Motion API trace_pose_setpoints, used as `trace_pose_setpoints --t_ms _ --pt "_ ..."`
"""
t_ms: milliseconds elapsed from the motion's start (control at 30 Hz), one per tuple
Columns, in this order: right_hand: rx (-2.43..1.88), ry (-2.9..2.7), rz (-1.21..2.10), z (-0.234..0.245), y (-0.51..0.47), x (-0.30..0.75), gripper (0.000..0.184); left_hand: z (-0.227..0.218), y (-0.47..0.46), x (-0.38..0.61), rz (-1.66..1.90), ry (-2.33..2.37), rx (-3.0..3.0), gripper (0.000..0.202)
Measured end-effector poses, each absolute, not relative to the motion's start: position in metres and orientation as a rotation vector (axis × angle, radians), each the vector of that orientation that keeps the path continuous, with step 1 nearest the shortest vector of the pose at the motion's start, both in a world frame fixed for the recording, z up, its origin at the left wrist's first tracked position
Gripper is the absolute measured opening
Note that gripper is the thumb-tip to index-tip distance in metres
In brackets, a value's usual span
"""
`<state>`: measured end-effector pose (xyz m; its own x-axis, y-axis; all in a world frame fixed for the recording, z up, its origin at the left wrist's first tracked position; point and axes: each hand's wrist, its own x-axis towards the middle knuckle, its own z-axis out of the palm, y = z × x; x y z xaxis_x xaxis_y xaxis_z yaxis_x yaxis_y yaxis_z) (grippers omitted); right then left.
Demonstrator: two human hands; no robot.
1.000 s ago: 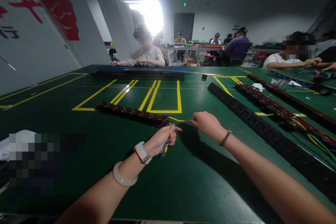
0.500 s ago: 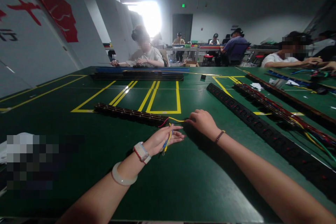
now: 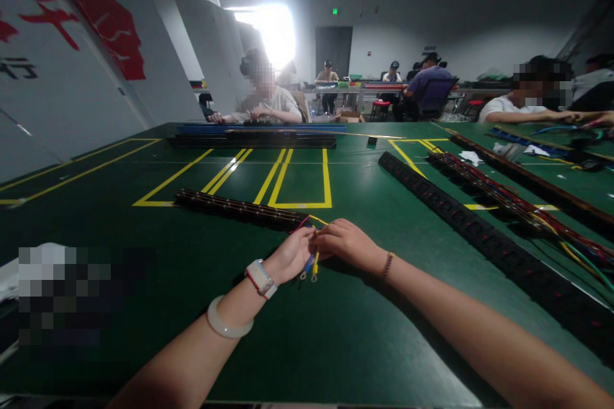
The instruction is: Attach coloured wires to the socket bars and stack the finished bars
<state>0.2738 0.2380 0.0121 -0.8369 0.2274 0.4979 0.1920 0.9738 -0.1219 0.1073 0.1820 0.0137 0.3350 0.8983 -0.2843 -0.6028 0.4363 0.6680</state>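
Note:
My left hand [image 3: 290,259] and my right hand [image 3: 344,241] meet over the green table [image 3: 311,332], both pinching a small bundle of coloured wires [image 3: 311,263]. The yellow and blue wire ends hang below the fingers. The wires run from the near end of a long black strip [image 3: 240,208] that lies on the table just beyond my hands. A watch and a pale bangle are on my left wrist, a bead bracelet on my right.
A longer black strip [image 3: 480,236] runs diagonally at the right, with a wired strip [image 3: 503,201] behind it. More strips [image 3: 254,136] lie at the far edge, where a person sits. Other people work at further tables. Yellow lines mark the table top.
My right hand has come back from the stretched yellow wire to join my left hand. The left fingers have closed on the bundle.

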Motion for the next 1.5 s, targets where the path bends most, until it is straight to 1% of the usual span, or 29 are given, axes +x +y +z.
trace_pose_setpoints --t_ms 133,233,367,500,767,833,967,1200,1400,1500 --pt "-0.414 -2.262 0.427 0.011 0.24 0.268 0.02 0.013 0.181 0.106 1.016 0.7 0.535 0.022" --pt "-0.485 -2.136 0.493 0.016 0.239 0.254 0.016 0.013 0.18 0.109 1.026 0.717 0.601 0.023" --pt "-0.575 -2.105 0.414 0.026 0.244 0.227 0.011 0.014 0.179 0.113 1.053 0.829 0.643 0.026" --pt "-0.632 -2.132 0.406 0.027 0.255 0.201 0.013 0.016 0.177 0.116 1.074 0.883 0.669 0.032" --pt "-0.66 -2.257 0.325 0.015 0.262 0.185 0.016 0.021 0.174 0.12 1.054 0.96 0.738 0.029" --pt "-0.649 -2.272 0.282 0.016 0.258 0.189 0.018 0.023 0.173 0.12 1.048 0.964 0.764 0.03" --pt "-0.674 -2.216 0.215 0.018 0.247 0.207 0.032 0.026 0.171 0.12 1.029 0.928 0.816 0.034" --pt "-0.691 -2.235 0.13 0.014 0.236 0.252 0.028 0.02 0.174 0.115 1.02 0.854 0.8 0.015" --pt "-0.896 -2.318 -0.119 0.009 0.237 0.287 0.025 0.021 0.171 0.115 0.983 0.94 0.832 0.01" --pt "-1.038 -2.415 -0.118 0.006 0.245 0.297 0.02 0.021 0.17 0.116 0.968 1.055 0.947 0.013"
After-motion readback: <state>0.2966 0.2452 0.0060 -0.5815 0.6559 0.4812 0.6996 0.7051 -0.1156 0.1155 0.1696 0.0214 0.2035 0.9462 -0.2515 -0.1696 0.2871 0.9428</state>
